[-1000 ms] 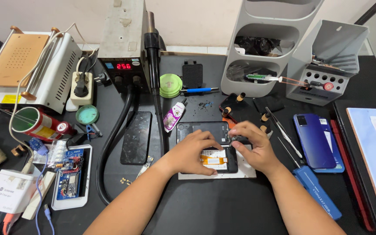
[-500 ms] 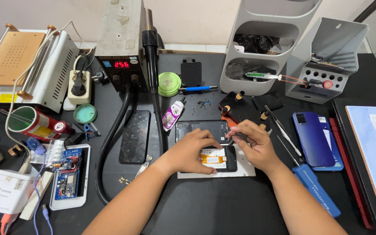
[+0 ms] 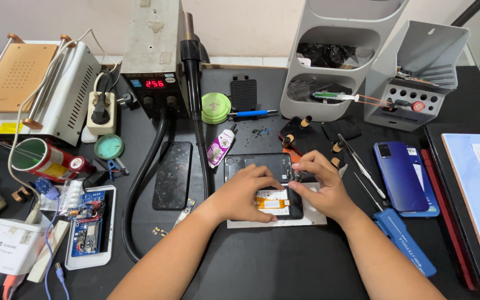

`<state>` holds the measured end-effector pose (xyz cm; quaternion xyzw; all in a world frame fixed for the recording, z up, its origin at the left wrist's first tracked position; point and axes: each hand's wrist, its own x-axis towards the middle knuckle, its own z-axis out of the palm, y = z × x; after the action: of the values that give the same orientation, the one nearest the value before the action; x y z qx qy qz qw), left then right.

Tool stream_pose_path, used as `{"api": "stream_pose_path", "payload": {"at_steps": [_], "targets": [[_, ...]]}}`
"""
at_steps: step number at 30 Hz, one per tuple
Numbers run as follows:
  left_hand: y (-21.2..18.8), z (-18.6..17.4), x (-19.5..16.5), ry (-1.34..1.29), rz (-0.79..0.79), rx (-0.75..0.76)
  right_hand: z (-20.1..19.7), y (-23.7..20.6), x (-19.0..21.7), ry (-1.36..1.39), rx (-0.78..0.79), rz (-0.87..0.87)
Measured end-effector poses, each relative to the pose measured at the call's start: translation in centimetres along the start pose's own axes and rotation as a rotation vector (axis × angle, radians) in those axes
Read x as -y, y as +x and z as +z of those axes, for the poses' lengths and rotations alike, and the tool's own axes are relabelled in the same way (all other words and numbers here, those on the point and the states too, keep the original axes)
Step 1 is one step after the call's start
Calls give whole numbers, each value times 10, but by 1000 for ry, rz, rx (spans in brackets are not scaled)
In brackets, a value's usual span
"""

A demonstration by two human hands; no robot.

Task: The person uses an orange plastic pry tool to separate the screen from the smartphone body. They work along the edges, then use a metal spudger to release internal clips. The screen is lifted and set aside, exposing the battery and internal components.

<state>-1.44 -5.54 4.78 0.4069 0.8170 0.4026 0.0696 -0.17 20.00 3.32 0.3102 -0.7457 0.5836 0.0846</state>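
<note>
Both grips rest on the opened phone [image 3: 262, 186]: the left hand [image 3: 240, 194] presses flat on its lower half, fingers spread, grasping nothing, while the right hand [image 3: 320, 186], which half a second ago was raised at the upper edge, has settled lower with fingertips pinched at the phone's right side; whether they hold a tool I cannot tell. Under the phone lies a pale mat [image 3: 312, 218]. Right of the grip sit tweezers [image 3: 356, 161] and a blue phone [image 3: 401, 175]; beyond, on the worktop [image 3: 284, 261], a glue tube [image 3: 220, 145].

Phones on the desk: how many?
3, perhaps more hidden: an opened phone under both hands, a cracked black phone left of it, a blue phone to the right.
</note>
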Motion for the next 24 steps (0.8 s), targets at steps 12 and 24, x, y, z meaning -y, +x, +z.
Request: {"api": "stream_pose_path", "payload": {"at_steps": [12, 24], "targets": [[-2, -2, 1, 3, 3, -2, 1, 4, 9, -135, 0, -21], [-3, -2, 2, -7, 7, -7, 6, 9, 19, -372, -59, -201]]}}
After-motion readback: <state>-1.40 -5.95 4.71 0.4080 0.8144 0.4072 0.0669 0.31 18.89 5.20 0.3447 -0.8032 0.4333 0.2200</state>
